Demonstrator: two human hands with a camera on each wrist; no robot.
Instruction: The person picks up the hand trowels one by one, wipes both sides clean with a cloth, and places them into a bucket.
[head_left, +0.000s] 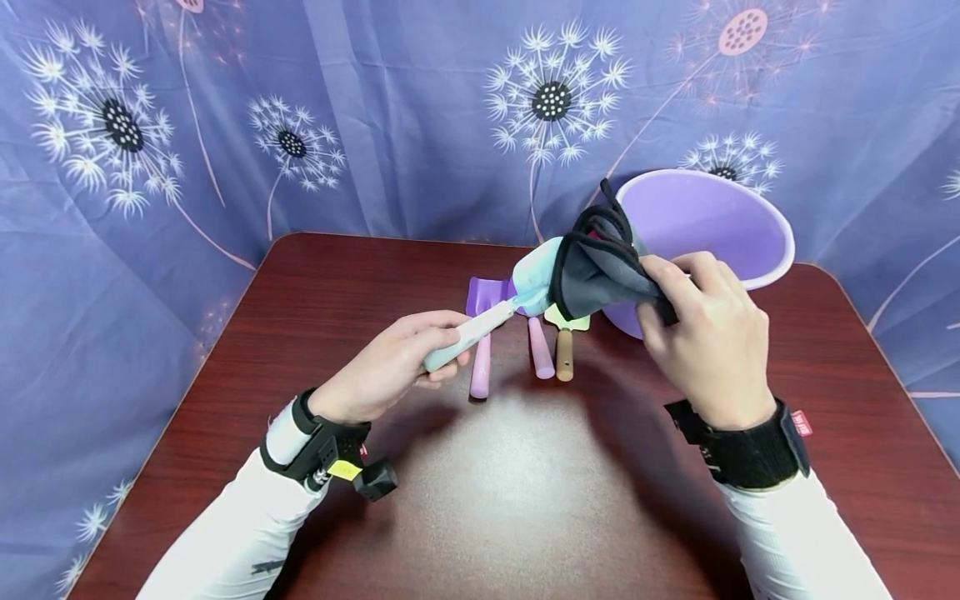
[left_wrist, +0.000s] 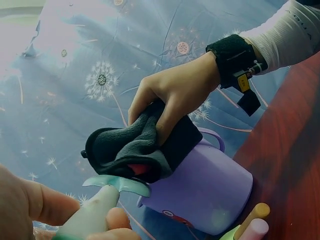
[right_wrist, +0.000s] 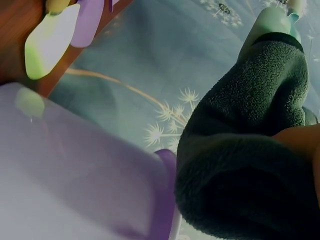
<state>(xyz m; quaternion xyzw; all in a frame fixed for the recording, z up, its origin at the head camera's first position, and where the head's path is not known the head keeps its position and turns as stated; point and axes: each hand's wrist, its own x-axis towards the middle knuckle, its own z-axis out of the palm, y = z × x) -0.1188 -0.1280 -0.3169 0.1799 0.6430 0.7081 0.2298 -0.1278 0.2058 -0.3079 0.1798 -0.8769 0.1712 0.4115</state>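
Note:
My left hand [head_left: 393,367] grips a toy shovel by its pale mint handle [head_left: 468,336], the light-blue blade [head_left: 534,271] tipped up to the right. In my right hand [head_left: 712,333] is a bunched dark grey cloth [head_left: 603,271] with black edging, pinched between thumb and fingers. The cloth overlaps the blade's far edge in the head view. From the left wrist, the cloth [left_wrist: 130,142] hangs right over the blade [left_wrist: 131,186], with a bit of red inside its fold. The right wrist view has the fuzzy cloth [right_wrist: 250,95] against the mint blade [right_wrist: 267,27].
A purple bucket [head_left: 705,217] stands at the back right, behind my right hand. On the brown table [head_left: 360,275] lie a purple shovel [head_left: 481,367] with a pink handle, another pink-handled one [head_left: 542,354], and a yellow-green one [head_left: 565,358] with a tan handle. A blue dandelion-print curtain [head_left: 420,108] hangs behind.

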